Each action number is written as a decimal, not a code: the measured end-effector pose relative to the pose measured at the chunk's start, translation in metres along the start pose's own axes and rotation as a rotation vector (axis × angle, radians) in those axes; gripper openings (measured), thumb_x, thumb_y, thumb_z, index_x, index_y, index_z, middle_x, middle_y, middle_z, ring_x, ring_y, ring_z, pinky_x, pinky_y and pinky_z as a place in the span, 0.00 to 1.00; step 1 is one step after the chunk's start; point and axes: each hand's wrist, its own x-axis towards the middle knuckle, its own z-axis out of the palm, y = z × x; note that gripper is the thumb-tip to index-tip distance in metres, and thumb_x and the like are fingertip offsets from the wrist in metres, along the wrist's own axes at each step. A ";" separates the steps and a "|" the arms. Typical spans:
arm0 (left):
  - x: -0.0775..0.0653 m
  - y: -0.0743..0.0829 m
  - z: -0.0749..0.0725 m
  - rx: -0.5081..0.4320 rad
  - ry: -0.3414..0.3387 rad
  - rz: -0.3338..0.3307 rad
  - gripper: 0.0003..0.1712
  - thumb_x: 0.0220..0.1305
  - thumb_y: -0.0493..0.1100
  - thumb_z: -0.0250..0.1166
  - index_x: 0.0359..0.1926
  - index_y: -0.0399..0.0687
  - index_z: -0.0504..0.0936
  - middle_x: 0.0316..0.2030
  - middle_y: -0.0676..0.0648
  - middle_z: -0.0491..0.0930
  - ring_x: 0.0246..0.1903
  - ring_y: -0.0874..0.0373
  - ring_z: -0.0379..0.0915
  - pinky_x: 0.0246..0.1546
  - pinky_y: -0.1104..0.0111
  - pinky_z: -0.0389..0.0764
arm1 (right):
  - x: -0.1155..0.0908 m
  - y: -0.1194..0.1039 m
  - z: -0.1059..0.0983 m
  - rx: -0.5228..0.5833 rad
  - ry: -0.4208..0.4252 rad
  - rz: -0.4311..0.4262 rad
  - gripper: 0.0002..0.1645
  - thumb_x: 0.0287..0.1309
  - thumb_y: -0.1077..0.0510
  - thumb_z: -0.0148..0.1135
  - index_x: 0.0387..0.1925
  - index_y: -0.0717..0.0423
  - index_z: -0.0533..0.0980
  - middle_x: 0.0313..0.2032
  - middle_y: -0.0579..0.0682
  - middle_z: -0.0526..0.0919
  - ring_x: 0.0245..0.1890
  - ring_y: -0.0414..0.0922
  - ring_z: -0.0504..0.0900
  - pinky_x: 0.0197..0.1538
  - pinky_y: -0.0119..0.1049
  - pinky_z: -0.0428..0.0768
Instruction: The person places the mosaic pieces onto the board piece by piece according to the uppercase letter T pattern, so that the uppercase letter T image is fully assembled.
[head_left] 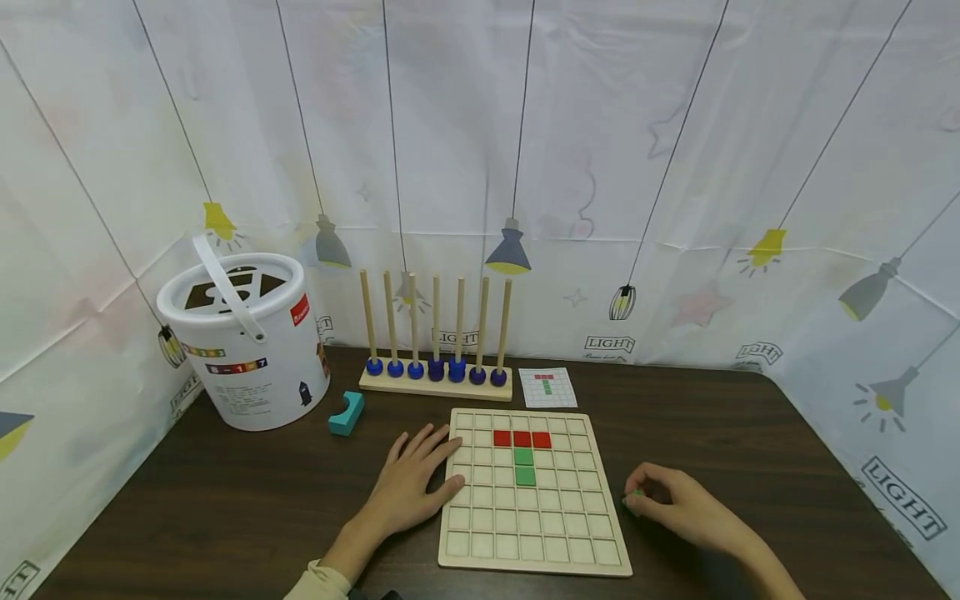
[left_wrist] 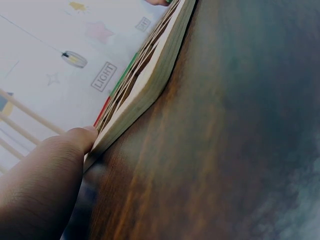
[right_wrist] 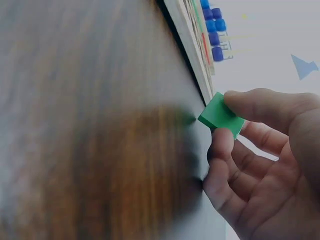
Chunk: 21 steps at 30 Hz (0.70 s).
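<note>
A pale wooden grid board (head_left: pixel 495 521) lies flat on the dark table. Three red square tiles (head_left: pixel 522 439) form a row in its upper part, and two green tiles (head_left: pixel 524 467) run down below the middle one. With fingers spread, my left hand (head_left: pixel 405 483) rests at the board's left edge, fingertips and thumb on its rim. My right hand (head_left: pixel 678 504), just off the board's right side, pinches a green square tile (right_wrist: pixel 220 117) between thumb and fingers, low over the table.
A small pattern card (head_left: pixel 548 388) with a red and green T lies behind the board. Beside it stands a peg rack (head_left: pixel 435 384) with blue beads on its posts. A white bucket (head_left: pixel 247 367) and a teal curved block (head_left: pixel 346 414) are at the left.
</note>
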 end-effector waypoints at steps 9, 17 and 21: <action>0.000 0.000 -0.001 -0.001 0.011 0.004 0.33 0.65 0.65 0.52 0.68 0.61 0.66 0.70 0.49 0.61 0.71 0.46 0.52 0.67 0.40 0.48 | 0.012 -0.011 0.004 0.050 0.016 -0.042 0.14 0.65 0.53 0.56 0.44 0.60 0.72 0.36 0.54 0.80 0.29 0.39 0.80 0.32 0.32 0.81; -0.001 0.002 -0.003 0.004 0.017 0.011 0.33 0.65 0.65 0.52 0.67 0.61 0.67 0.69 0.48 0.62 0.71 0.45 0.53 0.67 0.40 0.49 | 0.024 -0.021 0.012 0.061 0.012 -0.041 0.13 0.64 0.52 0.57 0.44 0.56 0.73 0.38 0.53 0.81 0.32 0.39 0.81 0.34 0.33 0.81; -0.001 0.002 -0.003 0.003 0.023 0.016 0.32 0.65 0.64 0.52 0.67 0.60 0.67 0.69 0.48 0.62 0.70 0.45 0.53 0.67 0.40 0.50 | 0.030 -0.027 0.016 0.060 0.017 -0.041 0.12 0.64 0.52 0.58 0.43 0.55 0.74 0.36 0.51 0.81 0.30 0.39 0.81 0.33 0.31 0.80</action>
